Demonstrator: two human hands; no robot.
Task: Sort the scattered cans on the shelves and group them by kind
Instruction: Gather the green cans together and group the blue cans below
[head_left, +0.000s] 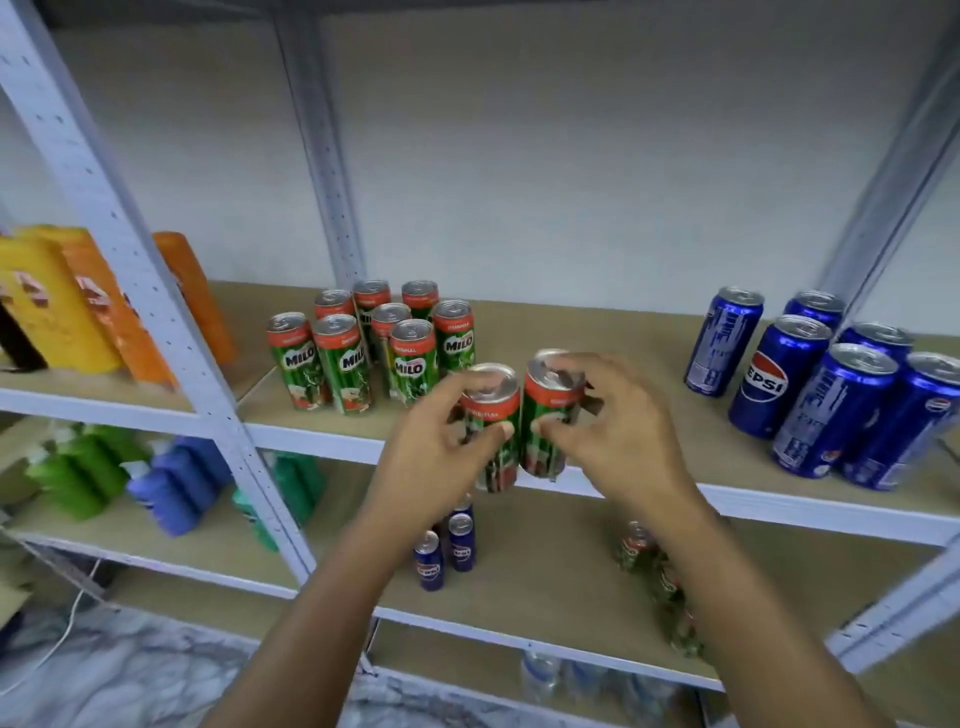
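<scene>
My left hand (434, 444) grips a green and red Milo can (491, 415), and my right hand (613, 426) grips a second Milo can (548, 410). Both cans are held side by side in the air at the front edge of the upper shelf (322, 434). Behind them on that shelf stands a cluster of several Milo cans (374, 343). At the shelf's right end stands a group of several blue Pepsi cans (826, 384). On the lower shelf (545, 571) are three small-looking Pepsi cans (449, 545) and some Milo cans (649, 561) partly hidden by my right forearm.
Grey perforated metal uprights (171, 332) frame the shelves. Orange and yellow bottles (78, 306) stand in the left bay, with green and blue bottles (130, 473) below them. Clear bottles (561, 675) show on the bottom shelf. A white wall is behind.
</scene>
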